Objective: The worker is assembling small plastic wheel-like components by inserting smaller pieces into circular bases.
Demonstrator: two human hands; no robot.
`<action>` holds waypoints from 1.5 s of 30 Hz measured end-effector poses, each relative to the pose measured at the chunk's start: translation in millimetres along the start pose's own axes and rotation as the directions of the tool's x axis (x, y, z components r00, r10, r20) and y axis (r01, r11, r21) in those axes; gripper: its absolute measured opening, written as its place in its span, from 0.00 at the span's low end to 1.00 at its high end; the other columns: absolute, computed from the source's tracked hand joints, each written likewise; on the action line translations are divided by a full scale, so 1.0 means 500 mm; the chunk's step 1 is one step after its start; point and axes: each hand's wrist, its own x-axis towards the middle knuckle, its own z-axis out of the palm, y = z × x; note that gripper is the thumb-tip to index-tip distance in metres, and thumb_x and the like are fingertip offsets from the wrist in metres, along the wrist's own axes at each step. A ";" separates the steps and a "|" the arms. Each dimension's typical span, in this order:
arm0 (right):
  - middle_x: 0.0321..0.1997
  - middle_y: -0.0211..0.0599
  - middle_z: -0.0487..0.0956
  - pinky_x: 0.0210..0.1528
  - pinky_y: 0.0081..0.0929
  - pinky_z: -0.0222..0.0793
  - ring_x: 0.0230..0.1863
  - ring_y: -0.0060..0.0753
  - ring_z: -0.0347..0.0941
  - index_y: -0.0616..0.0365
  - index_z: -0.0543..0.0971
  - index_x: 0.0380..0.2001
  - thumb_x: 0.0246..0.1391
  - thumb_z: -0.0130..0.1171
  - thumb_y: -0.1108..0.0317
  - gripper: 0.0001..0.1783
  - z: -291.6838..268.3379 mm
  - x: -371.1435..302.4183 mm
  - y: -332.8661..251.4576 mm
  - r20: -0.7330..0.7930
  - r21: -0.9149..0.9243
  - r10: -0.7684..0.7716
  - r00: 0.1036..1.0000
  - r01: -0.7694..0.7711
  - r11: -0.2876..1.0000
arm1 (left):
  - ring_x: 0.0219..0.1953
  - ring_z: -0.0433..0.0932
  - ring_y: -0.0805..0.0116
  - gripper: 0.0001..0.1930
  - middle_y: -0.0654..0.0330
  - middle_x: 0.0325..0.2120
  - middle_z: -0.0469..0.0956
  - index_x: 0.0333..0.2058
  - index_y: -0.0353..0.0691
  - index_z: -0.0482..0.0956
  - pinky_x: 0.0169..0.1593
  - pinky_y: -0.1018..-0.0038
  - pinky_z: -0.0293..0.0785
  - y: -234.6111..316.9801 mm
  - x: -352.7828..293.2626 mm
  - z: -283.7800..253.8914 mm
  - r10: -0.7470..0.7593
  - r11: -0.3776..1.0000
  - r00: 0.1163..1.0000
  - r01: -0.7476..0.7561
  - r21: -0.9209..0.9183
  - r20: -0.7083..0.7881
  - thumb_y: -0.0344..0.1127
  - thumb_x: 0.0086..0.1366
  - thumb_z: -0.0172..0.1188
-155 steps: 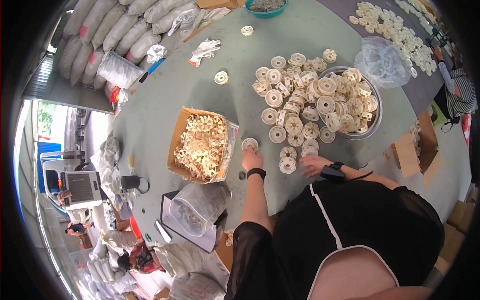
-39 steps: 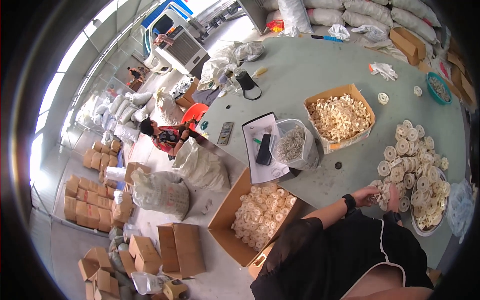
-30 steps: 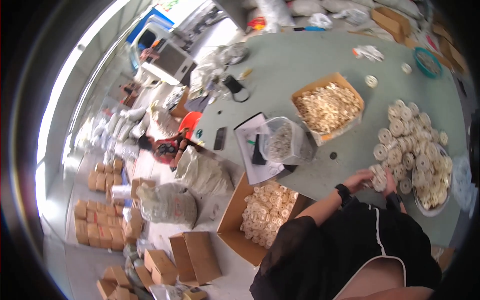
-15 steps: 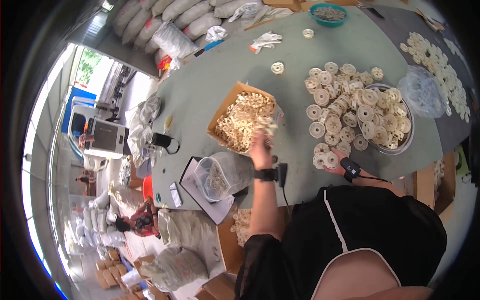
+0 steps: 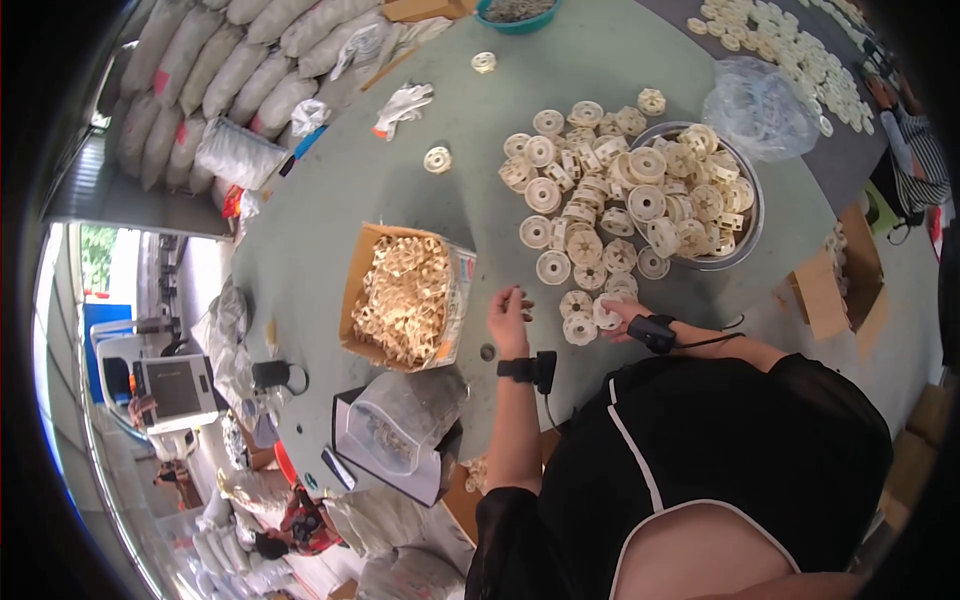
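Observation:
My left hand is above the table between the cardboard box and the pile of round parts. Its fingers are curled together, and whatever they hold, if anything, is too small to make out. A box beside it is full of small cream plastic pieces. My right hand grips a cream wheel-shaped plastic part at the near edge of the pile. Similar round parts lie touching around it. Farther right, more wheel-shaped parts fill a steel bowl and spill out leftward.
A clear plastic tub lies tilted near the box. A plastic bag rests behind the bowl. White gloves, two single round parts and a teal basin stand farther back. A person in stripes is at the far right.
My left hand has left the box of small pieces and moved right, close to my right hand. My right hand stays at the round parts. The whole view has shifted.

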 end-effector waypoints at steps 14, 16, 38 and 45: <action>0.40 0.48 0.71 0.40 0.38 0.68 0.39 0.41 0.70 0.66 0.69 0.36 0.50 0.44 0.49 0.26 -0.075 0.028 -0.053 0.358 0.087 0.235 0.904 -0.283 0.955 | 0.36 0.72 0.54 0.16 0.53 0.33 0.74 0.36 0.42 0.71 0.38 0.65 0.68 -0.084 0.141 0.096 -0.110 0.325 0.936 -0.284 0.902 0.335 0.39 0.46 0.55; 0.30 0.44 0.75 0.33 0.32 0.71 0.29 0.37 0.73 0.64 0.73 0.27 0.51 0.43 0.51 0.23 -0.067 0.033 -0.076 0.336 0.105 0.148 0.930 -0.193 0.976 | 0.36 0.72 0.54 0.15 0.53 0.33 0.74 0.35 0.42 0.71 0.38 0.64 0.68 -0.098 0.147 0.064 -0.135 0.315 0.943 -0.250 0.916 0.304 0.39 0.46 0.55; 0.25 0.43 0.75 0.28 0.28 0.71 0.23 0.33 0.73 0.65 0.72 0.22 0.52 0.43 0.54 0.22 0.003 -0.060 -0.068 0.268 0.041 0.045 0.962 -0.058 0.997 | 0.36 0.72 0.52 0.17 0.53 0.33 0.73 0.39 0.41 0.67 0.38 0.62 0.68 -0.164 0.034 -0.085 0.023 0.321 0.978 -0.204 0.925 0.208 0.36 0.47 0.54; 0.26 0.42 0.75 0.31 0.29 0.70 0.26 0.32 0.72 0.67 0.72 0.25 0.53 0.40 0.53 0.24 0.014 -0.082 -0.030 0.299 0.014 0.049 0.953 -0.056 0.998 | 0.40 0.72 0.54 0.33 0.52 0.37 0.73 0.46 0.39 0.64 0.41 0.66 0.68 -0.183 0.013 -0.111 -0.081 0.612 0.978 -0.103 0.784 0.192 0.47 0.42 0.61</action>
